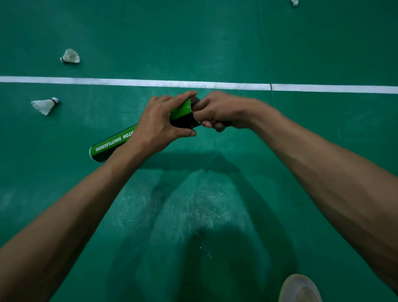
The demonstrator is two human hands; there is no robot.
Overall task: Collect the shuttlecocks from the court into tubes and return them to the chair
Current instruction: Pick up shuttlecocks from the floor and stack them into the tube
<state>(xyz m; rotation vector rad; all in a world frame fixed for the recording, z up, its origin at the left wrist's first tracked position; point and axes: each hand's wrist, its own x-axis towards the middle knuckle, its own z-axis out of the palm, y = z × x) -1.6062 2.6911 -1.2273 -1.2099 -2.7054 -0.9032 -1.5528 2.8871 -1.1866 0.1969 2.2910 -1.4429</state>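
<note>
A green and black shuttlecock tube (112,143) is held slanting above the court, its right end raised. My left hand (159,120) grips the tube near that end. My right hand (217,111) is curled round the tube's dark end cap (195,101), fingers folded over it. A white shuttlecock (70,56) lies on the floor at the far left, beyond the white line. Another shuttlecock (44,105) lies on the near side of the line, left of the tube. A third shuttlecock (295,2) is cut off by the top edge.
A white court line (129,82) crosses the green floor just beyond my hands. A thin seam (271,86) in the mat runs away from me at the right. The toe of my white shoe (300,288) shows at the bottom right.
</note>
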